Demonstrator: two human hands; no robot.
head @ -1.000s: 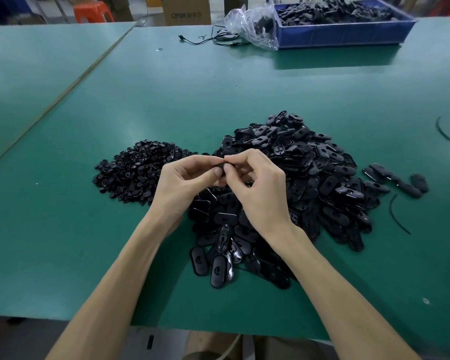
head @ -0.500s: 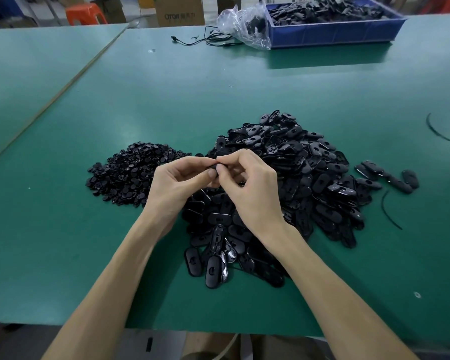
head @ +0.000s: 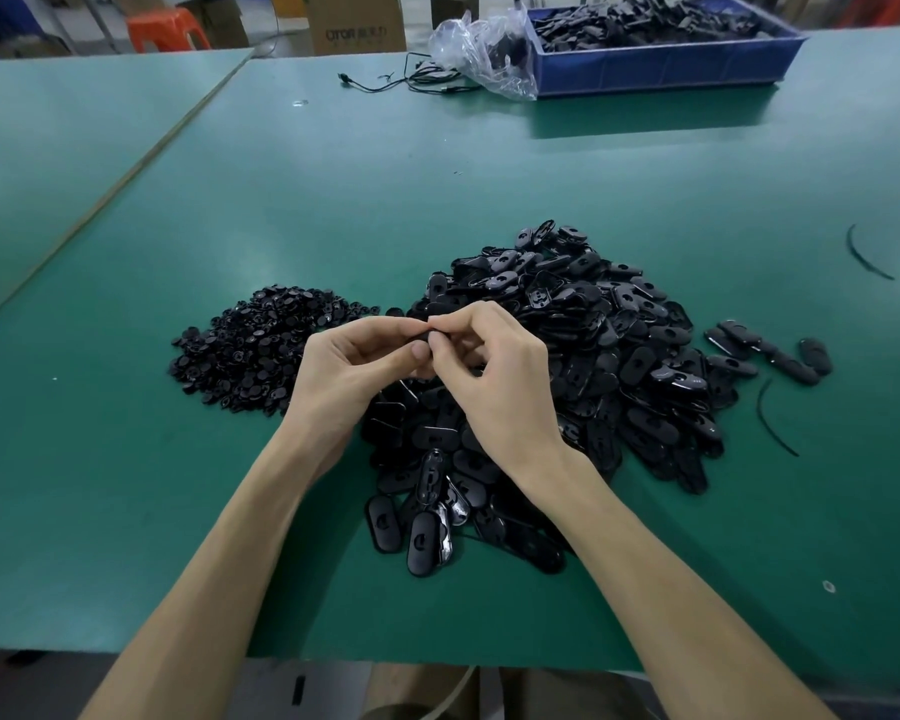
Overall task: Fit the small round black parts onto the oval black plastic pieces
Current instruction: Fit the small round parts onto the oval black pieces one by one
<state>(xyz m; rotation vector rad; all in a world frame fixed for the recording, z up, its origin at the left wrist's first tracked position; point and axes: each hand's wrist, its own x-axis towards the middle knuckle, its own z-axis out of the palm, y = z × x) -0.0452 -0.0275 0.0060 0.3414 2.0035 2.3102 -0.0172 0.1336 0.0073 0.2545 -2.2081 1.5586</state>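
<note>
As they meet, left hand [head: 355, 377] and right hand [head: 506, 389] both pinch what looks like one black part [head: 426, 331]

One cam only, head-worn, wide-angle, looking fwd & down over the green table [head: 126, 511] from its near edge. Close-in view: both forearms enter from bottom of frame. The left hand [head: 344, 376] & right hand [head: 505, 387] meet approx mid-frame, w/ the black piece [head: 427, 331] pinched between them near dead centre. The pile of round parts [head: 250, 350] sits left of centre and the pile of oval pieces [head: 619, 356] centre-right. View reaches the table's far side: blue bin [head: 661, 70] top right, cardboard box [head: 357, 23] & orange stool [head: 165, 31] at top edge, beyond the table. A strip of floor shows below the near edge.
</note>
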